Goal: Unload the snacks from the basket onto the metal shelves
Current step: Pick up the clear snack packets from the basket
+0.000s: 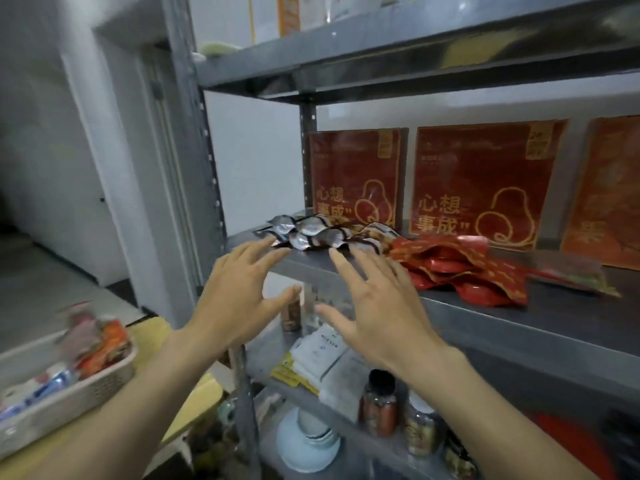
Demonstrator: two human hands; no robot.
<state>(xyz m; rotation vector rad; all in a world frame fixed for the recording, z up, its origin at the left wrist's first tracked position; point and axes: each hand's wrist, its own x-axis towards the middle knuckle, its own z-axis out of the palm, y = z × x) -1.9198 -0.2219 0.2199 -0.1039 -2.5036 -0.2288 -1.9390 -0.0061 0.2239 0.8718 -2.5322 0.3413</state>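
A heap of silver and brown snack packets (322, 233) lies at the left front of the middle metal shelf (485, 317). Beside it on the right is a pile of red packets (460, 268). My left hand (239, 292) and my right hand (370, 303) are both spread open just in front of the silver packets, fingertips at or near their front edge, holding nothing. A pale plastic basket (69, 393) with several colourful snacks stands at the lower left on a yellow surface.
Red boxes (478, 185) with gold print stand along the back of the middle shelf. The lower shelf holds white packets (318, 351), jars (379, 403) and stacked bowls (308, 441). A grey upright post (194, 150) frames the shelf's left side. A top shelf runs overhead.
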